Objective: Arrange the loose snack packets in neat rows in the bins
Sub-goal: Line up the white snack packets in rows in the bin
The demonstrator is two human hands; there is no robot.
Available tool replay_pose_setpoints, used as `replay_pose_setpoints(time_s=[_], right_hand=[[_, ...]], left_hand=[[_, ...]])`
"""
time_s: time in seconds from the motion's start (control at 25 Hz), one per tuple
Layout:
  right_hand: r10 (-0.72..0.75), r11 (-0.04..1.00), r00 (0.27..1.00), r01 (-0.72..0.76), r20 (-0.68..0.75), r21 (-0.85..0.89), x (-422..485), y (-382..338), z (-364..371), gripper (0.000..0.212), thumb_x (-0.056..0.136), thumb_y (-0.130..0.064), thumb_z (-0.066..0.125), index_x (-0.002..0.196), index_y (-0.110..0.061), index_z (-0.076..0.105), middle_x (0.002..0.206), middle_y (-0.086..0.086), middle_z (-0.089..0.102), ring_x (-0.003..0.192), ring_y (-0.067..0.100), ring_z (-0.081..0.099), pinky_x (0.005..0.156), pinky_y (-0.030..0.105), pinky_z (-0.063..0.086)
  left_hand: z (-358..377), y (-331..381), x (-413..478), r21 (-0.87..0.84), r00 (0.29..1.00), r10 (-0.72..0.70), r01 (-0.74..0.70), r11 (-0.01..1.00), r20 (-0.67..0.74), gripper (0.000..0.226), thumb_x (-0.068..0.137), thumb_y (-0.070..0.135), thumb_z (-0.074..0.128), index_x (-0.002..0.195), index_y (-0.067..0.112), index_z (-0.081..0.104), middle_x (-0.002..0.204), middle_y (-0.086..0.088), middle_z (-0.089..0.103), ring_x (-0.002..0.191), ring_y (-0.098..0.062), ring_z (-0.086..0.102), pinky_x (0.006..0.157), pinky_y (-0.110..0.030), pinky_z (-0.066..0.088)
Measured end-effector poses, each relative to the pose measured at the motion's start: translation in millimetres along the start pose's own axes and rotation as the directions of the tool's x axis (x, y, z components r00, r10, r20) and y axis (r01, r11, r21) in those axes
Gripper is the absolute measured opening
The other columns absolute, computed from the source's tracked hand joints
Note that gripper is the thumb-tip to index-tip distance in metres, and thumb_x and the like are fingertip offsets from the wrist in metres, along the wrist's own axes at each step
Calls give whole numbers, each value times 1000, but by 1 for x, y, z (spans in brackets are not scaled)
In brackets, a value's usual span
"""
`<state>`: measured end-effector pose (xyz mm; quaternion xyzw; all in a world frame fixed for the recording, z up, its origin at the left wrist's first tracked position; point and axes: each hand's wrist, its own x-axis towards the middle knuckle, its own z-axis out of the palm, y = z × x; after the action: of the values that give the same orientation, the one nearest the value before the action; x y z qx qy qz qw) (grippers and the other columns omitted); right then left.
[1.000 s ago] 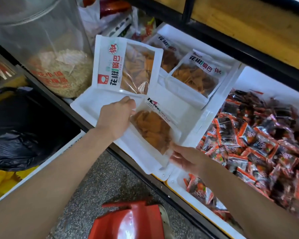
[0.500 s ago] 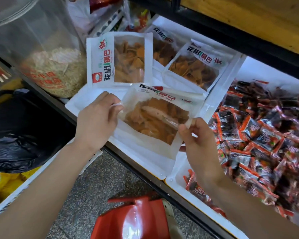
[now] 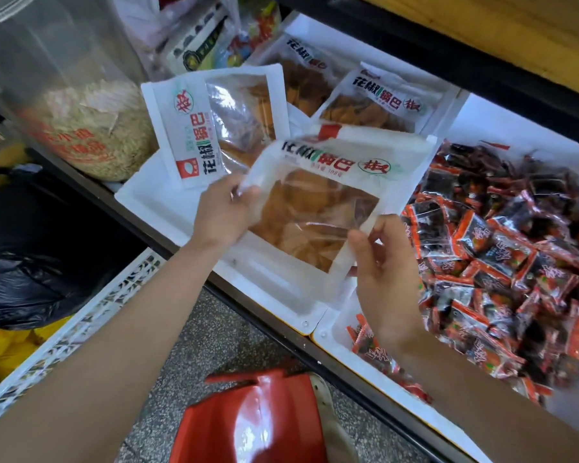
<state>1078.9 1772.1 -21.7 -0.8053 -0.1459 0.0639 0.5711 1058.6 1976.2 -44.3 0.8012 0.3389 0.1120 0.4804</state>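
Observation:
I hold a white snack packet (image 3: 328,195) with a clear window of orange crisps above the left white bin (image 3: 154,202). My left hand (image 3: 224,212) pinches its left edge, and my right hand (image 3: 381,259) pinches its lower right corner. The packet is turned with its printed label upside down to me. Another such packet (image 3: 214,125) leans upright at the bin's back left. Two more packets (image 3: 375,101) lie at the bin's far end. The right white bin (image 3: 335,339) is heaped with several small red-and-black packets (image 3: 502,248).
A large clear jar (image 3: 81,105) with grain stands left of the bins. A black plastic bag (image 3: 34,255) and a white crate (image 3: 81,325) sit lower left. A red stool (image 3: 254,422) is on the speckled floor below. A wooden shelf (image 3: 515,31) overhangs the bins.
Both hands have lifted the packet up off the bin floor and toward me, turning it so its label runs across the top. My right hand shifted from beneath it to its lower right corner.

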Motion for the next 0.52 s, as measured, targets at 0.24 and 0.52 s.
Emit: replay_pose_setpoints(time_s=[0.24,0.52], right_hand=[[545,822,815,-566,200,67,7,43,23,18,88,-6,61,74,-9,49,73,8,63,61,15,67,52,23,55],[479,639,747,63,461,-767,27,20,-1,36,97,-43,43,91,-15,64,85,-2,71,77,13,68,71,30,54]], left_hand=[[7,-24,18,374,949,314,-283,883,-22,17,99,13,46,104,3,58,97,-17,56,91,-33,55,70,-34,37],[13,-52,19,441,991,76,-119,889,115,10,99,9,41,100,3,48,91,-13,48,86,-31,50,70,-39,37]])
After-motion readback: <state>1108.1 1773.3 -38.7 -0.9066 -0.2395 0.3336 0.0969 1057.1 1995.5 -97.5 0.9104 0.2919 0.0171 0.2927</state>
